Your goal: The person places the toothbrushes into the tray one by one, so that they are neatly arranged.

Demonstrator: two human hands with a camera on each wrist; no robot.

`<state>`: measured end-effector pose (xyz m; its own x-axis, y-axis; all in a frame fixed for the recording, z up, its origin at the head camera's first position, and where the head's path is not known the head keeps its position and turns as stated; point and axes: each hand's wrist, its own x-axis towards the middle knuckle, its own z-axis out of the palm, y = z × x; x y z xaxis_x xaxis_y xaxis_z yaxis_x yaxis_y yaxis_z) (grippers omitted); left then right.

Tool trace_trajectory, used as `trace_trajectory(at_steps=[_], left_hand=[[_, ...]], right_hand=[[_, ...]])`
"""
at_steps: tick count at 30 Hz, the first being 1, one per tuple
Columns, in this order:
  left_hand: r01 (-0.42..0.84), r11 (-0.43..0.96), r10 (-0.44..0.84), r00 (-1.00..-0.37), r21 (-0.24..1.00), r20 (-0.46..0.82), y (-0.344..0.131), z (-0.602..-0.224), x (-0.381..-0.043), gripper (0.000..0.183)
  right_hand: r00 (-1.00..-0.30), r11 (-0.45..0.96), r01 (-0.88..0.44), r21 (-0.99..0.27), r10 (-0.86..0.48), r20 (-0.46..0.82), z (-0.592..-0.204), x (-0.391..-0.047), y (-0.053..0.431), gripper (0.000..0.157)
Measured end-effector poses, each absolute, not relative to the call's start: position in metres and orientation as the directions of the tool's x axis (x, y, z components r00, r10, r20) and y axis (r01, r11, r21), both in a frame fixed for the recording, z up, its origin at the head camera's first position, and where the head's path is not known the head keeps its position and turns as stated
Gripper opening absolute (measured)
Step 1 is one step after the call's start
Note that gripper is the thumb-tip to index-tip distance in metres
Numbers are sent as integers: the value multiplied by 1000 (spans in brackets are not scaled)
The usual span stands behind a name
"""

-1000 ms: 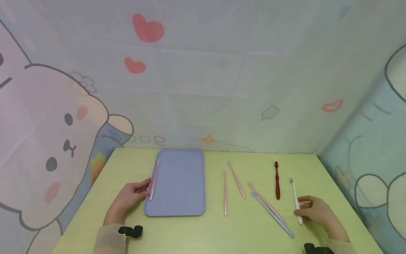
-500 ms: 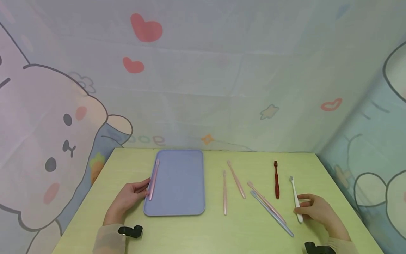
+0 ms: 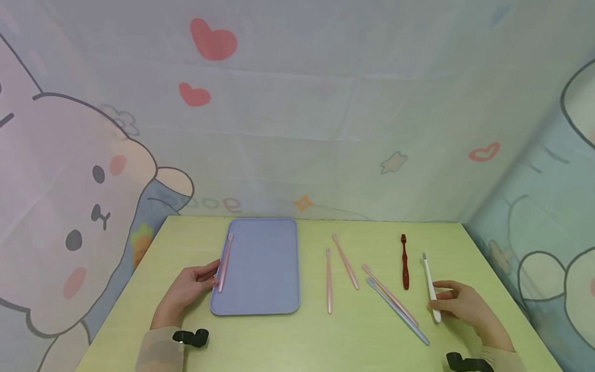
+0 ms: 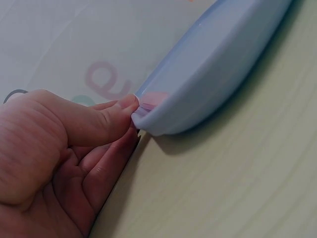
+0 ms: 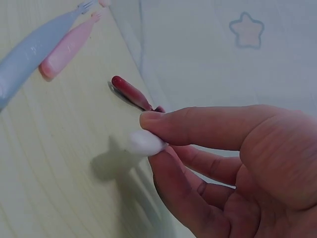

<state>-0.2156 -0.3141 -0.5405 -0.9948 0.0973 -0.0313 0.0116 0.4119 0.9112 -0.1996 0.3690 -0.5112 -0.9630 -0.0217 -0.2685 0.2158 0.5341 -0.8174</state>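
At the table's right side my right hand (image 3: 457, 302) pinches a white toothbrush (image 3: 429, 284) between thumb and fingers, its grey bristle end pointing away. In the right wrist view the handle end of the white toothbrush (image 5: 146, 143) shows over its shadow. My left hand (image 3: 188, 287) grips the left rim of a blue-purple tray (image 3: 265, 268), thumb on top and fingers beneath, as the left wrist view shows. Along that rim a pink toothbrush (image 3: 225, 263) lies in the tray. A dark red toothbrush (image 3: 405, 263) lies just left of the white one.
Between tray and right hand lie two pink toothbrushes (image 3: 329, 281) side by side at slight angles. Nearer the front, a blue toothbrush (image 3: 400, 312) lies diagonally against another pink toothbrush (image 3: 390, 294). A patterned cloth (image 3: 297, 103) rises behind the table's far edge (image 3: 372, 221).
The white toothbrush has shifted slightly up and away in my right hand, and that hand rises a little with it. The left hand keeps its grip on the tray.
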Motion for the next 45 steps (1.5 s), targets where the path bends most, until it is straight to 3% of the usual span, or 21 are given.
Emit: trace_trajectory(at_steps=[21,33,45], left_hand=[[19,405,101,-995,914,-24,-320,-541,-210,54],[2,509,61,-998,861,-33,-320,-542,-208,54],[17,491,72,-997,871,-21,-317,-542,-219,54]], right_hand=[[-956,466,151,-872,-155,-249,-510,-197,349,71],[-954,465,129,-876,-185,-238,-511,-198,334,71],[-958,442,85,-893,-211,-196,-511,-213,295,72]])
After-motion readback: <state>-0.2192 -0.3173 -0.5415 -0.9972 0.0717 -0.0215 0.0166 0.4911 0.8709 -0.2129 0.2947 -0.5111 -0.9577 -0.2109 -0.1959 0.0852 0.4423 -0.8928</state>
